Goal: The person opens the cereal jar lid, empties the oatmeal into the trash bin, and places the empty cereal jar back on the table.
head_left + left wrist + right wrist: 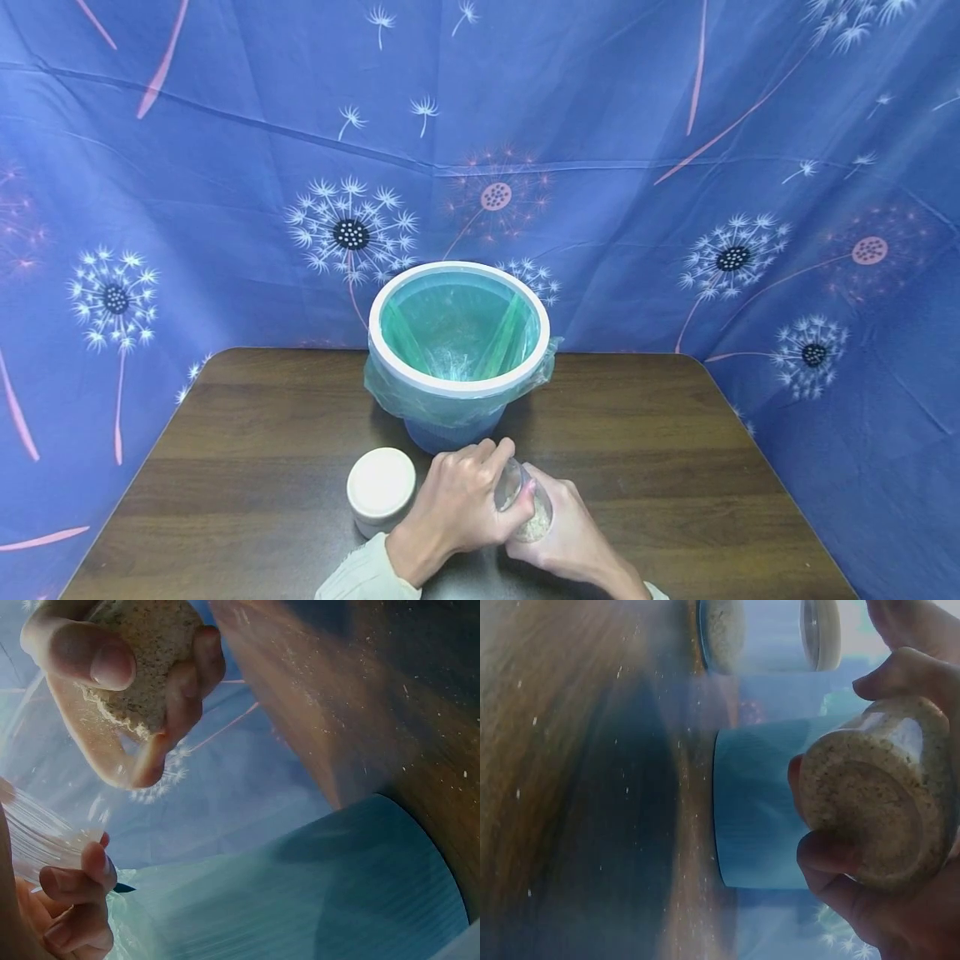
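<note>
My right hand (562,529) grips a clear jar (870,810) that holds beige, crumbly granules (154,660). The fingers wrap round its side, and the right wrist view shows its base. Just left of it, my left hand (465,500) holds a clear ribbed plastic piece (41,832) at the jar's mouth. Whether that piece is a lid or a cup, I cannot tell. Beside my left wrist stands a second clear jar (769,634) with a cream lid (381,482) on and similar granules low inside.
Behind my hands stands a blue bin (450,429) with a white rim (459,387), lined with a green translucent bag (450,325). Pale crumbs are scattered on the brown wooden table (660,467). A blue dandelion-patterned cloth (600,250) hangs round the table.
</note>
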`<state>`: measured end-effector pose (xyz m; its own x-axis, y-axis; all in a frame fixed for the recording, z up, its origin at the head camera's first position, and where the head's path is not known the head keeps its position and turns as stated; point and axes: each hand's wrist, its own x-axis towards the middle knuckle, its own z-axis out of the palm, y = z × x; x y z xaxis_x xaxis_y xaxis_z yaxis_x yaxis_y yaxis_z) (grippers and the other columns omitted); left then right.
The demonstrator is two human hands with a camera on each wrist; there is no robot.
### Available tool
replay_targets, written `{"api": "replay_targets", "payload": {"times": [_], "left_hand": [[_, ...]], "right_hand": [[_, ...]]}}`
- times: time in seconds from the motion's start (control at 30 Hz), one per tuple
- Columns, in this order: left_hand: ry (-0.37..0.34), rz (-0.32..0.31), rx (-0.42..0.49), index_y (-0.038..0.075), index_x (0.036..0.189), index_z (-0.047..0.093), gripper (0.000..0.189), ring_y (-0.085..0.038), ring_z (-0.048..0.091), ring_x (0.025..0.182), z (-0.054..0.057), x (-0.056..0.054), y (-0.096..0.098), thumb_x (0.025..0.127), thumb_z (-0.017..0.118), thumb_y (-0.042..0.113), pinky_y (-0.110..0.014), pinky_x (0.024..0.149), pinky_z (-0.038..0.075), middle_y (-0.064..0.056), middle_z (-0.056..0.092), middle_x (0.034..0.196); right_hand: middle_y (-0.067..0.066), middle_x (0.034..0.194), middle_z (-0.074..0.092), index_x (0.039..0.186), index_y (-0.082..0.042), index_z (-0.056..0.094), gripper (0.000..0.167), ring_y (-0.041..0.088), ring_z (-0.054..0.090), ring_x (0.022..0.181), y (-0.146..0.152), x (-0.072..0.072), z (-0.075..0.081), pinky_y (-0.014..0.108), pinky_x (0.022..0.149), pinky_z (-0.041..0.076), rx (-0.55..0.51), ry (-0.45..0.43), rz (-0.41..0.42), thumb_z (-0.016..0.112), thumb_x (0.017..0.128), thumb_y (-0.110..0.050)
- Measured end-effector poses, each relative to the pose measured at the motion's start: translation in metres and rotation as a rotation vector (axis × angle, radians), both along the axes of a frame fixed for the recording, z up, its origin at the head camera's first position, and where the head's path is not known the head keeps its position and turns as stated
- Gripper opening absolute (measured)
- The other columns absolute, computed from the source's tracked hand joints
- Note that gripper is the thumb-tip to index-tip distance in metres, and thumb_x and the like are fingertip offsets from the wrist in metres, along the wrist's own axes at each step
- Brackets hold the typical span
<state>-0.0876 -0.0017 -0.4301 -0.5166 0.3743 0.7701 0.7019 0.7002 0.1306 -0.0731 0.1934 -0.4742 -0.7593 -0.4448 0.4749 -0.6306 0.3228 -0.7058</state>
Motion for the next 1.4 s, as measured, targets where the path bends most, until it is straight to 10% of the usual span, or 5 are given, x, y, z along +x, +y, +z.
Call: {"api": "replay_targets", "payload": {"times": [0.9,1.4], "left_hand": [[-0.139,0.170,0.063,0.014,0.079,0.056,0.033,-0.018,0.052,0.043,-0.002,0.003,0.009,0.083,0.075,0.040,-0.031,0.038,0.036,0.000,0.051,0.057],[-0.231,0.012,0.065,0.014,0.086,0.057,0.040,-0.008,0.043,0.050,0.000,0.004,0.003,0.087,0.080,0.047,-0.026,0.044,0.037,0.007,0.048,0.067]], "right_hand": [[-0.016,0.088,0.066,0.109,-0.022,0.063,0.059,-0.002,0.060,0.074,-0.004,0.005,0.000,0.022,0.062,0.051,0.171,0.044,-0.293,0.094,0.058,-0.019],[-0.011,0.094,0.071,0.117,-0.024,0.065,0.059,0.003,0.068,0.077,0.012,-0.006,0.013,0.025,0.065,0.057,0.107,-0.083,-0.021,0.091,0.067,-0.007]]}}
